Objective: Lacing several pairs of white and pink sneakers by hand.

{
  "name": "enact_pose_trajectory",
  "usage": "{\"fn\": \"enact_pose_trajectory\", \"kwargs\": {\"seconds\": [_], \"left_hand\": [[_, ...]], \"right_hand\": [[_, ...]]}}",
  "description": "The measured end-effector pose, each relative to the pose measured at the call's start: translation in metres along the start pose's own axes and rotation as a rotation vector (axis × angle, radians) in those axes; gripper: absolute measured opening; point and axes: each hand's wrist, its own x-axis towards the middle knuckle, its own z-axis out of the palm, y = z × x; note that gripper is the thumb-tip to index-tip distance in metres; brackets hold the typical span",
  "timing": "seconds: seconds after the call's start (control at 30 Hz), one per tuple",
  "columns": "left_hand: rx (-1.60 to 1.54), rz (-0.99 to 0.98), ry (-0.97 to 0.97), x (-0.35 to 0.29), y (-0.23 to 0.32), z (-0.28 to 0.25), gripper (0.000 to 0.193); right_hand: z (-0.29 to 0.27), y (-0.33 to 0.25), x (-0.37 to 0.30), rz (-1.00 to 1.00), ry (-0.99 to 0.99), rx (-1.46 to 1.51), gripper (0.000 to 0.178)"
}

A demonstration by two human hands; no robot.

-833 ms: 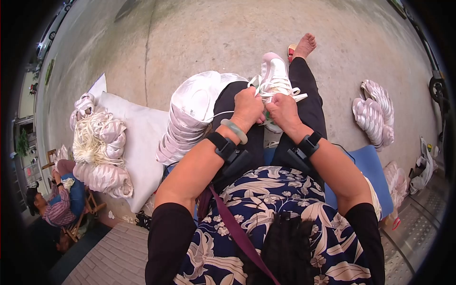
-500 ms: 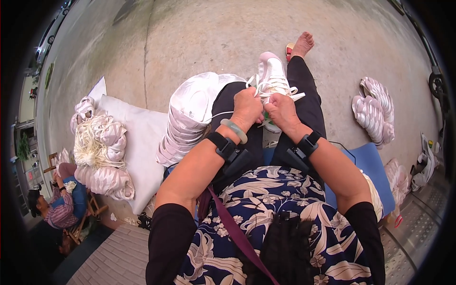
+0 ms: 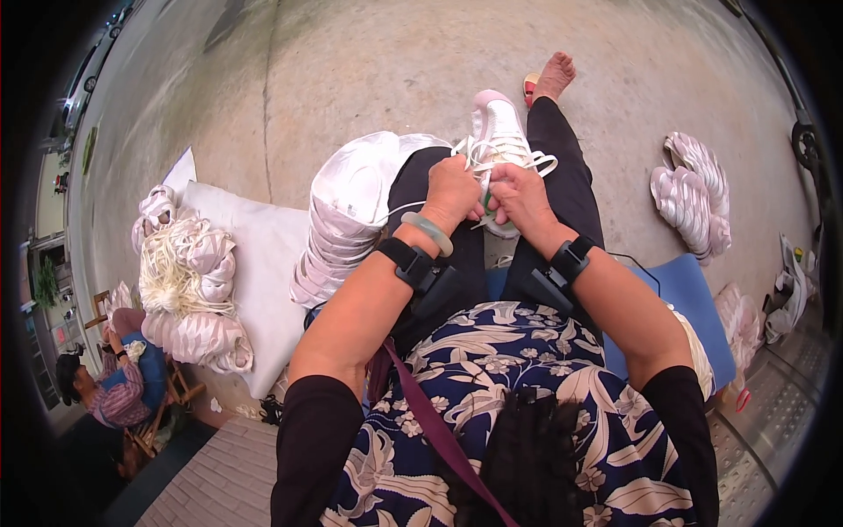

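A pink and white lace-up shoe [image 3: 497,119] rests between my thighs, its toe pointing away from me. White shoelaces [image 3: 514,156] cross its front, with loose loops standing out to both sides. My left hand [image 3: 451,191] is closed at the shoe's left edge, its fingers pinching a lace. Close beside it on the right, my right hand [image 3: 522,200] has thumb and fingers pinched on a lace too. A bit of green shows inside the shoe between my hands. The fingertips partly cover the lace ends.
By my left thigh leans a nested stack of white and pink shoe uppers [image 3: 338,224]. Further left, more uppers and a heap of cream laces [image 3: 184,263] lie on a white sheet [image 3: 268,255]. Bundled uppers [image 3: 692,198] lie on the floor at right. Another person [image 3: 118,386] sits far left.
My right hand's fingers have shifted on the lace, and the loop at the shoe's right side now stands rounder and higher. My left hand has barely moved.
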Motion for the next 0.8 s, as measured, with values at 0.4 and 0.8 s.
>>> {"fn": "enact_pose_trajectory", "kwargs": {"seconds": [0.4, 0.8], "left_hand": [[-0.143, -0.066, -0.09, 0.006, -0.005, -0.006, 0.016], [0.145, 0.047, -0.045, 0.003, 0.004, 0.005, 0.009]], "right_hand": [[0.001, -0.001, 0.0, 0.091, -0.038, 0.047, 0.015], [0.007, 0.005, 0.011, 0.067, 0.008, 0.026, 0.009]]}}
